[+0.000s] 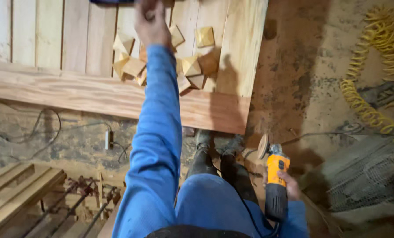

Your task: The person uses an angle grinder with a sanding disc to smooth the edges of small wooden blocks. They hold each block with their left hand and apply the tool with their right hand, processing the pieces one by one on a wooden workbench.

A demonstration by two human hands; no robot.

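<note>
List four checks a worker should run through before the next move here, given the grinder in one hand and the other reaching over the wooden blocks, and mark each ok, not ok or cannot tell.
1. Grinder gripped firmly in right hand: ok.
2. Grinder disc pointing away from the legs: ok; whether it spins, cannot tell.
3. Left hand well away from the disc, up over the wooden blocks: ok.
4. Left hand fingers holding a block: cannot tell.
5. Cord clear of the legs: not ok, it trails across them.
</note>
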